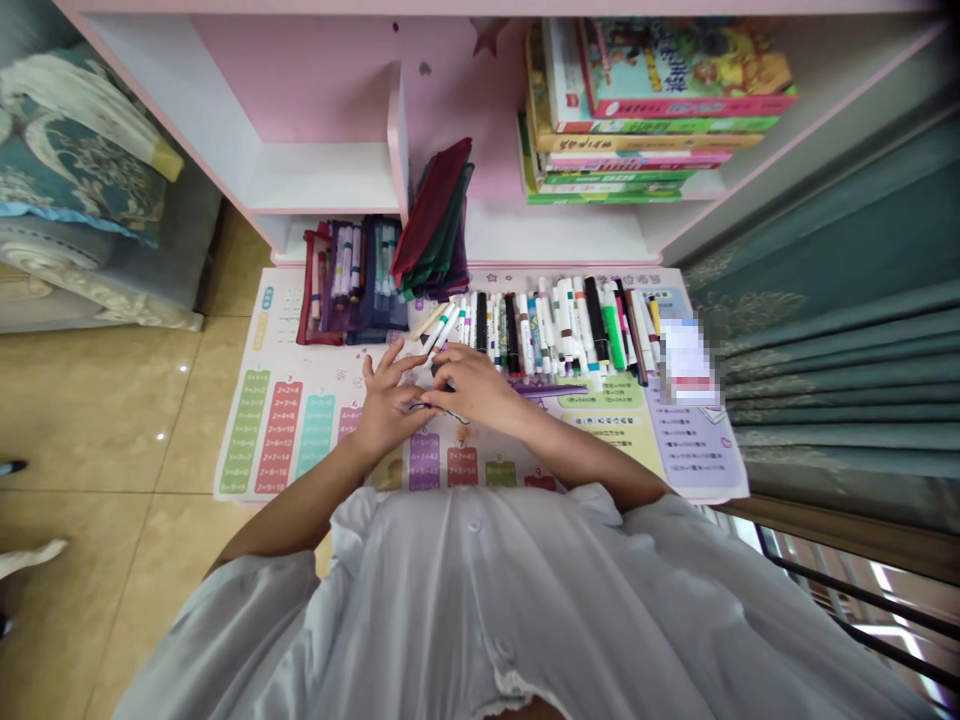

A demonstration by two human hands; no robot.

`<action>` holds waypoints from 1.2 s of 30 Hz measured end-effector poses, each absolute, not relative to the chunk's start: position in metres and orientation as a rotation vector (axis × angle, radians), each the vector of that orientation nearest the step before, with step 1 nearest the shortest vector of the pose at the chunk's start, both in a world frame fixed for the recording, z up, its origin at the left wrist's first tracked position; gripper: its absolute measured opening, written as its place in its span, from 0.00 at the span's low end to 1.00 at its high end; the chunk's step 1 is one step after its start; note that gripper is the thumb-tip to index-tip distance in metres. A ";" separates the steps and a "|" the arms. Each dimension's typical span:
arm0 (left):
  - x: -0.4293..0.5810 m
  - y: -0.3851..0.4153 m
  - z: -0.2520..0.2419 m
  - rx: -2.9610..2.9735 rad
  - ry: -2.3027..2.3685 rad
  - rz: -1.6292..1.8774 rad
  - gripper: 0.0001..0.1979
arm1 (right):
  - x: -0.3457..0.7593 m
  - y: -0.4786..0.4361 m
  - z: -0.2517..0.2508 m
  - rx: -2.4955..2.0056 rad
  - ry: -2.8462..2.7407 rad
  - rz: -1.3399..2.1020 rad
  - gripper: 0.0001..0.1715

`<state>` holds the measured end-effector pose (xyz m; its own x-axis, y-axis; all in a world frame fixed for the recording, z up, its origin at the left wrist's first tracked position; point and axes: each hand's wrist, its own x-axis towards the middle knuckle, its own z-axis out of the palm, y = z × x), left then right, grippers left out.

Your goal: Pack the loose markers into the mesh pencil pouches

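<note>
Pinching a marker (417, 406) (mostly hidden) between left hand (390, 405) and right hand (476, 388).

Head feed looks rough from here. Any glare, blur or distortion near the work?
Head view: a pixelated patch covers part of the printed mat beyond the right hand; glare spots sit on the floor tiles; the window is blown out; wide-angle bending tilts the pink shelf.

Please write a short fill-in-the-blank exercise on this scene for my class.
1. The mat under the hands is printed with ____ tables.
2. The right hand is nearer than the left hand to a loose ____ marker on the mat.
3. The stacked books sit on a ____ beyond the mat.

Missing words: multiplication; purple; shelf.
</note>
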<state>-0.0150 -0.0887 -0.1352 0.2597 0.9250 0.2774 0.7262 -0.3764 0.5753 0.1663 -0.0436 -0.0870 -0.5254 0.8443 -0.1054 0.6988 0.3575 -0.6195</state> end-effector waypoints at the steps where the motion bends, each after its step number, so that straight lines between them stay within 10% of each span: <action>1: -0.015 -0.089 -0.135 2.202 1.510 0.838 0.17 | 0.166 -0.044 -0.087 -1.389 -2.383 0.920 0.11; 36: -0.017 -0.084 -0.135 2.172 1.435 0.875 0.14 | 0.187 -0.050 -0.060 -1.470 -2.353 1.127 0.09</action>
